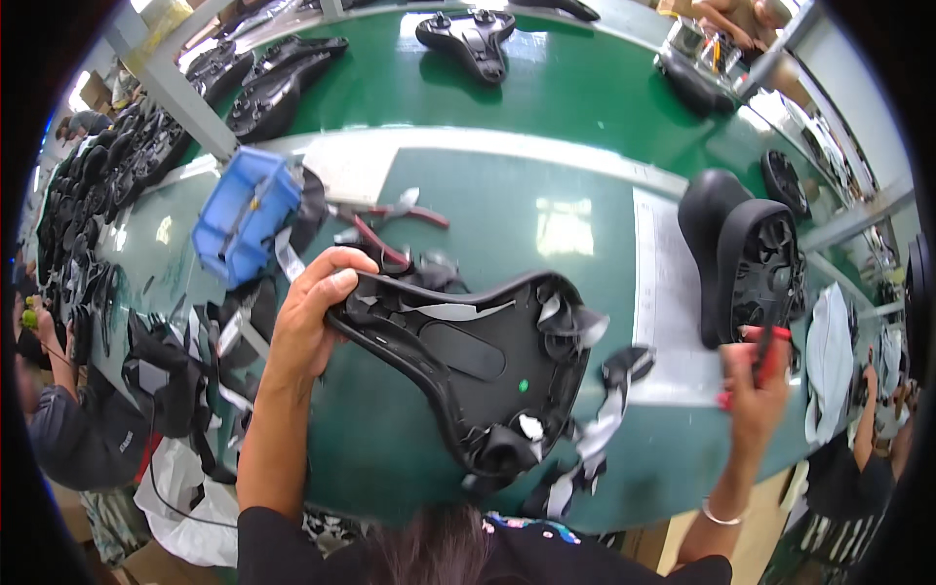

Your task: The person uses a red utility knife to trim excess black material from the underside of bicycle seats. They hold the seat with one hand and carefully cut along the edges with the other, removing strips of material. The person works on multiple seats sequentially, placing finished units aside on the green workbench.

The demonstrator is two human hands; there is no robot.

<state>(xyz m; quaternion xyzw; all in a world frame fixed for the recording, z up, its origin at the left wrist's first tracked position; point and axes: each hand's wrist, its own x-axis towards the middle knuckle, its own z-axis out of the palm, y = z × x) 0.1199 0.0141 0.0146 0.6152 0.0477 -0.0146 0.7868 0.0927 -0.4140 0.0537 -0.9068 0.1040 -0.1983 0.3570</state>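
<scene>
My left hand [322, 292] is closed round the narrow nose of a black bicycle saddle [468, 351]. The saddle is tilted with its hollow underside showing; loose cover edges fold in at its wide end, and a small green dot marks the inside. My right hand [756, 390], at the right, is closed on a red-handled hand tool [771, 334], whose dark end points up; motion blur hides its exact kind. Just beyond that hand, more black saddles [712, 234] stand on their edges, apart from the saddle in my left hand.
Trimmed black and white cover strips [609, 414] lie beside the held saddle. Red-handled pliers [375, 239] rest near a blue bin [244, 214]. A white sheet [668, 302] lies under the right-hand saddles. Saddles are piled at far left; other people work at both sides.
</scene>
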